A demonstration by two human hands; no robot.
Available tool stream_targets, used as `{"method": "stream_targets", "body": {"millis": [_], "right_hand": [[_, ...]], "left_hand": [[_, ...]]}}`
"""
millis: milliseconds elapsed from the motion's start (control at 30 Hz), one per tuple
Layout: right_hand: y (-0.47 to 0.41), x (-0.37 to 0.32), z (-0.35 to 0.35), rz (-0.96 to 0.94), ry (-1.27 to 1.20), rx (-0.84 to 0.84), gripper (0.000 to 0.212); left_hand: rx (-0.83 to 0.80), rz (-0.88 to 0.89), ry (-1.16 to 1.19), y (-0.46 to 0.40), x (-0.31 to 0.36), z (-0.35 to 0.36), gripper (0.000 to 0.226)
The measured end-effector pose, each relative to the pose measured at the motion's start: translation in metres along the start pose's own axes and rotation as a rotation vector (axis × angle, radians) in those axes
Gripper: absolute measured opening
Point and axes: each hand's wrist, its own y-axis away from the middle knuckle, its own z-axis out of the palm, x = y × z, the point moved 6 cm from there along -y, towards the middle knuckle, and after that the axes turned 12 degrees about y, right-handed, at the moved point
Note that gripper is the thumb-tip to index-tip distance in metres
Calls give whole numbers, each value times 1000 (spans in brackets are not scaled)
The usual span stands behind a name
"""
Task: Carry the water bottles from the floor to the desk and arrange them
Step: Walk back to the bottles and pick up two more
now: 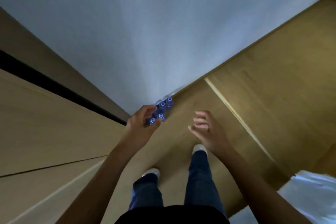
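Several water bottles [162, 110] with blue caps stand on the wooden floor in the corner against the pale wall. My left hand [142, 123] hovers over the nearest bottles with its fingers and thumb loosely curled. It looks well above the caps and holds nothing. It hides part of the cluster. My right hand [206, 129] hangs to the right of the bottles, over bare floor, with its fingers spread and empty.
My two feet in light shoes [199, 148] stand just behind the bottles. A wooden panel with a dark gap [60, 87] runs along the left. A white crumpled thing [312, 191] lies at the lower right. A pale strip [236, 112] crosses the floor.
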Motion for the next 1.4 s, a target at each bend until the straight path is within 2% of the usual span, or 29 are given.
{"method": "stream_targets", "body": {"millis": [100, 267, 633, 900, 1133, 1400], "right_hand": [[-49, 6, -16, -120, 161, -146, 54], [-123, 21, -26, -230, 303, -273, 52], [-219, 109, 71, -286, 317, -435, 49], [-298, 232, 178, -252, 270, -434, 51], [-381, 310, 273, -285, 265, -412, 53], [-466, 360, 369, -503, 312, -414, 63]], "left_hand": [[140, -50, -5, -19, -16, 21, 31], [338, -134, -15, -36, -49, 50, 32], [606, -266, 3, -55, -179, 84, 29], [647, -259, -1, -105, -337, 120, 35], [652, -222, 3, -165, -465, 129, 36], [601, -103, -77, -233, -579, 118, 37]]}}
